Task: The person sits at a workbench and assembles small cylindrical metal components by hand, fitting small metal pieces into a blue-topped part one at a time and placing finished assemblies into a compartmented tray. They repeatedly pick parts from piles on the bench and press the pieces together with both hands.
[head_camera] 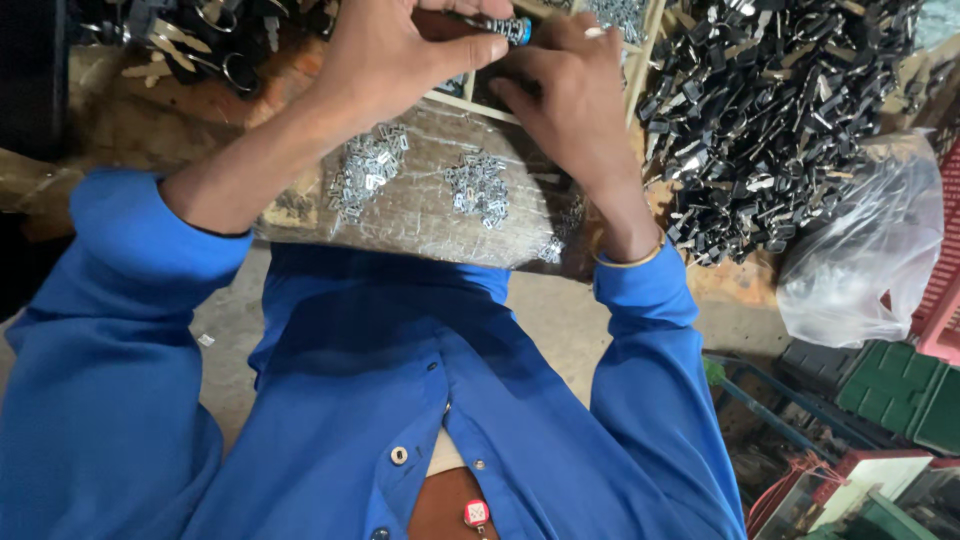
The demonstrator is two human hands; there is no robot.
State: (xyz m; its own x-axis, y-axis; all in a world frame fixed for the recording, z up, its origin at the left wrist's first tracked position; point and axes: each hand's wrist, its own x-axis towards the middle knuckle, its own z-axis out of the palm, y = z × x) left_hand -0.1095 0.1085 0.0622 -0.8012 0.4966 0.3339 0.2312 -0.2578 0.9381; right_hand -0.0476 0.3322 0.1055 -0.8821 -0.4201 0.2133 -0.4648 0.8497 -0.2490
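Both hands meet at the top of the view over the worn surface (430,215). The left hand (385,60) and right hand (575,95) each keep a closed grip on 1 small dark cylindrical tool with a blue tip (508,28). 2 heaps of small silver metal pieces (478,190) lie just below; black keys (770,120) are piled at right.

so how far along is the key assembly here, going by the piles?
Done: cannot tell; no separate stack of finished pieces shows. In hand: left hand and right hand together pinch one small dark piece with a blue tip over the wooden block. Left: likely plenty, judging by two clusters of small metal clips on the block and the big heap of black-headed keys beside it.
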